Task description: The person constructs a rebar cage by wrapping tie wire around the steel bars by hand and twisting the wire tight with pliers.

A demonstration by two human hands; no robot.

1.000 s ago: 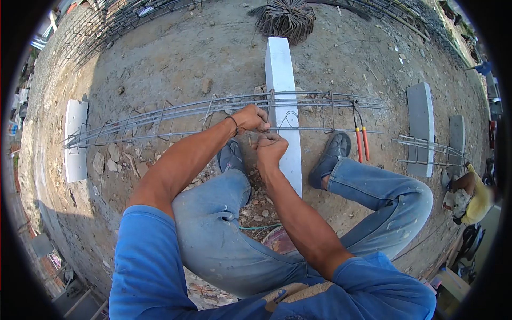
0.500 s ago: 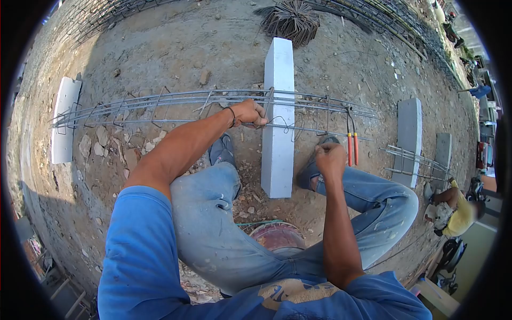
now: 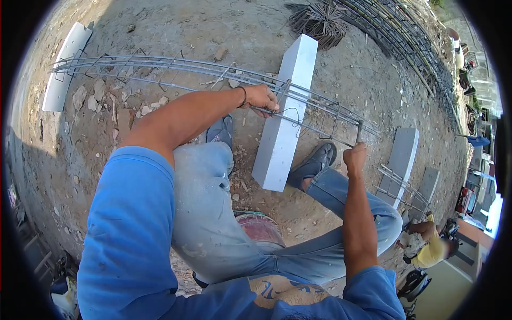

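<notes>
A long cage of steel rebar (image 3: 213, 68) with square stirrups lies across a pale block (image 3: 293, 69). Left of the block, my left hand (image 3: 261, 100) is closed on the near bar of the cage. Just right of those fingers, a thin loop of tie wire (image 3: 293, 114) curls over the block's face. My right hand (image 3: 356, 158) is wrapped round the handles of the pincers (image 3: 360, 128), hiding most of them. The pincers' dark head points up at the cage's right end.
A pale block (image 3: 66, 69) supports the cage's far left end. A bundle of bent wire (image 3: 320, 24) lies at the top. On the right are a grey block (image 3: 400, 160), a smaller rebar piece (image 3: 402, 184) and a crouching person in yellow (image 3: 429, 250). A red bucket (image 3: 261, 228) is beneath me.
My right hand has moved right and taken hold of the pincers, which hung on the cage. My left hand stays at the near bar. The whole view has tilted.
</notes>
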